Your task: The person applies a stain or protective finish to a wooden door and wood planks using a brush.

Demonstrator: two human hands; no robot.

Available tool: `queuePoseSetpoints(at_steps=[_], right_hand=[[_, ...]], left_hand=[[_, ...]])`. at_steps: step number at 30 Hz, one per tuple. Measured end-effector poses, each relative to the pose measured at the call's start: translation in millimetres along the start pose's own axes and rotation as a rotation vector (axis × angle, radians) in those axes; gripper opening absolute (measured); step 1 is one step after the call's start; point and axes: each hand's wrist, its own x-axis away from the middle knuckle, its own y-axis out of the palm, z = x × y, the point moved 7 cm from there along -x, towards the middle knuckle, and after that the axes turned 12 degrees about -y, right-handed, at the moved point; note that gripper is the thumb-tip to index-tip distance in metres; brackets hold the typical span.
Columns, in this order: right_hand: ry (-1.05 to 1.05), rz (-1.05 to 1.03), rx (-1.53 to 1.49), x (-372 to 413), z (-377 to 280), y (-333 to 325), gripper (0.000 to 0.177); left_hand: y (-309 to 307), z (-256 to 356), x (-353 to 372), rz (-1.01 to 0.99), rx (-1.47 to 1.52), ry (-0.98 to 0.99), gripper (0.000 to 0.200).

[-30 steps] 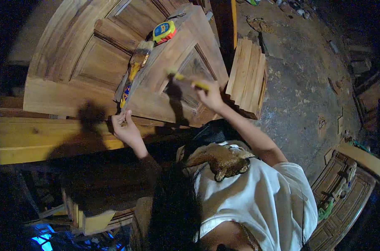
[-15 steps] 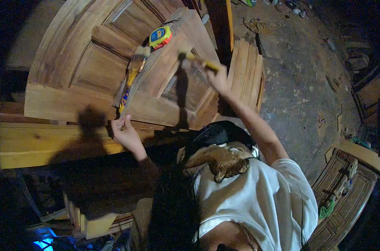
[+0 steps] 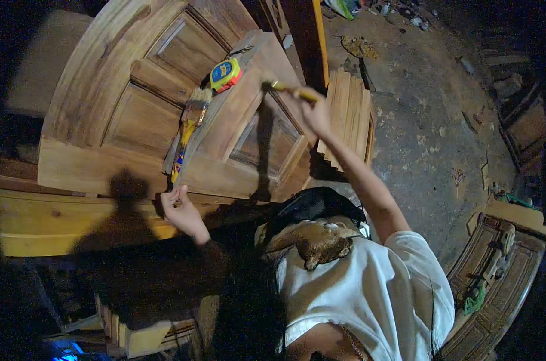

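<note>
My right hand (image 3: pixel 316 114) is closed around the yellow handle of a paintbrush (image 3: pixel 290 89). The bristles, smeared by motion, are at the upper part of a smaller wooden panel (image 3: pixel 216 144). This panel lies on a larger curved wooden door (image 3: pixel 80 141) with recessed sections. My left hand (image 3: pixel 186 215) is at the near edge of the wood, thumb and fingers pinched together; anything between them cannot be made out. Just beyond it lies a second paintbrush (image 3: pixel 186 135) with a yellow and blue handle. A yellow and red tape measure (image 3: pixel 225 75) rests past its bristles.
A long wooden beam (image 3: pixel 44 219) runs below the door. Stacked boards (image 3: pixel 347 114) and an upright post (image 3: pixel 309 42) stand to the right. On the concrete floor (image 3: pixel 411 150) lie scraps, and another carved door (image 3: pixel 495 277) is at the lower right.
The panels, tape measure and left hand sit slightly lower in view. My right hand, with the paintbrush, has moved a little farther up along the smaller panel.
</note>
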Motion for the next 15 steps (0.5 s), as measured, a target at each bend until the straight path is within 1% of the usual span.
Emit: queuePoseSetpoints(at_steps=[2,3,5,6,7,8,9,10,12,13,14,15], right_hand=[[-0.011,-0.197,0.002,31.5,-21.8,25.0,0.016],[-0.015,-0.195,0.005,25.9,-23.3,22.6,0.016],[0.062,-0.193,-0.124,18.5,-21.9,20.1,0.018],[0.262,-0.152,0.07,2.8,-11.9,6.2,0.017],[-0.04,0.073,-0.121,-16.2,16.6,-2.8,0.016],[0.111,0.197,-0.236,-28.0,27.5,-12.0,0.015],[0.126,0.23,-0.112,-40.5,31.3,-21.6,0.015],[0.127,0.234,-0.111,-39.8,31.0,-21.3,0.015],[0.006,0.278,-0.07,-37.2,14.9,-15.6,0.016],[0.023,0.15,-0.121,-29.4,-33.5,-2.9,0.016],[0.201,-0.003,0.036,-5.7,-41.1,13.5,0.016],[0.074,-0.091,-0.075,18.1,-43.0,36.1,0.016]], left_hand=[[-3.7,1.0,-1.1,-0.019,-0.021,0.004,0.022],[-1.8,2.0,-1.9,-0.035,-0.047,0.009,0.022],[-1.2,2.1,-2.1,-0.03,-0.054,-0.012,0.022],[-2.1,0.8,-1.8,-0.022,-0.058,-0.037,0.022],[-2.2,3.2,-1.0,-0.022,-0.06,-0.035,0.022],[-2.8,5.4,-0.4,-0.011,-0.072,-0.056,0.022],[-3.0,6.7,-0.6,0.0,-0.082,-0.076,0.023],[-2.8,4.4,-1.8,-0.003,-0.081,-0.073,0.023],[-2.1,-1.0,-4.1,-0.028,-0.091,-0.027,0.024],[-1.5,0.6,-3.8,-0.026,-0.083,-0.024,0.024],[-2.5,1.1,-2.7,-0.01,-0.094,-0.03,0.024],[-2.2,1.4,-2.8,0.004,-0.107,-0.035,0.024]])
